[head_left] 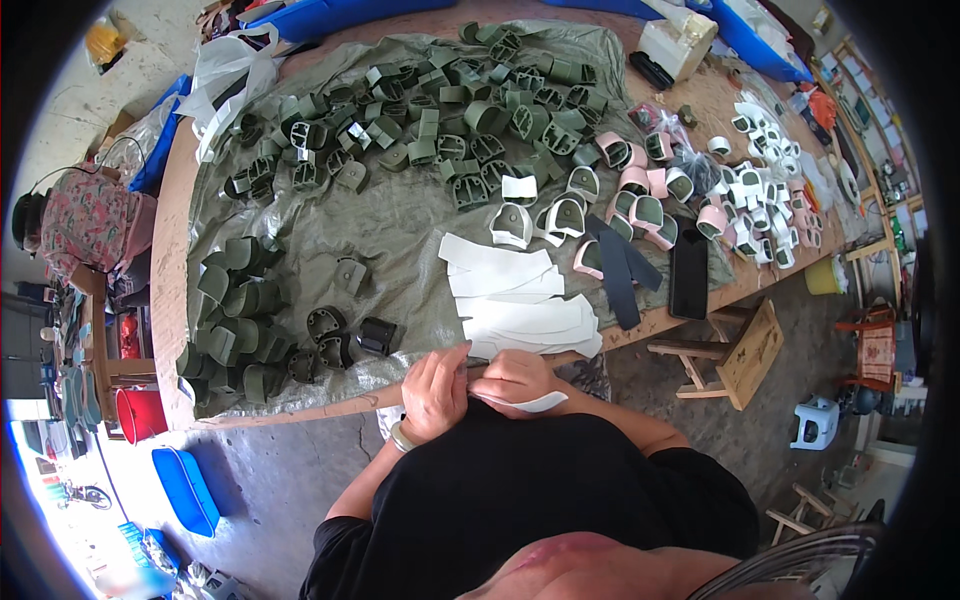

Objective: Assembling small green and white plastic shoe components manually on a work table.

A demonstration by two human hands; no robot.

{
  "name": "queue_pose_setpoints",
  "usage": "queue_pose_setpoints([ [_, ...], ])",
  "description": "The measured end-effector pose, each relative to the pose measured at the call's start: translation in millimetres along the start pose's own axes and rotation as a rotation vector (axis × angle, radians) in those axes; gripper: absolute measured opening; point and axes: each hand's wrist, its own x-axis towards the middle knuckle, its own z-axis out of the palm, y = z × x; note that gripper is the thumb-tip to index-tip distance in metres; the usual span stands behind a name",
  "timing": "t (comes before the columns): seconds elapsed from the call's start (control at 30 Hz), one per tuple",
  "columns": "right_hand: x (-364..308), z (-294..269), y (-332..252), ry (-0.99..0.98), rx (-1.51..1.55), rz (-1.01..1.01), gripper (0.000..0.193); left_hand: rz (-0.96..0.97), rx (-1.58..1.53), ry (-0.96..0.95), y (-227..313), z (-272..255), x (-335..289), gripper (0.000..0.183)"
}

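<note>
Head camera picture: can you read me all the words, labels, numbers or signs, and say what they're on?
No text here can be read, so there's nothing to quote.
White strips: no letters show.
White piece at the right hand: no letters show.
Black phone: dark face, no letters show.
White box: any marks are too small to read.

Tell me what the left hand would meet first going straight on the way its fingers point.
The left hand would likely meet the pile of white strips first, near its lower left end; depth is hard to judge, so it might pass just above.
</note>
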Motion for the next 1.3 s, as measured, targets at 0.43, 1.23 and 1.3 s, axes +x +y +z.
queue_pose_setpoints([
  [0.43, 1.0, -0.8, 4.5, -0.032, -0.017, -0.037, 0.021, 0.023, -0.006, 0.007, -1.2, 1.2, 4.1, 0.036],
  [1.23, 0.9, -1.6, 3.3, -0.062, -0.025, 0.007, 0.022, 0.03, -0.003, -0.011, -2.3, 2.7, 4.1, 0.038],
  [1.3, 0.3, -1.8, 4.4, -0.068, -0.01, -0.021, 0.027, 0.029, -0.014, -0.022, -3.1, 2.7, 3.8, 0.039],
])
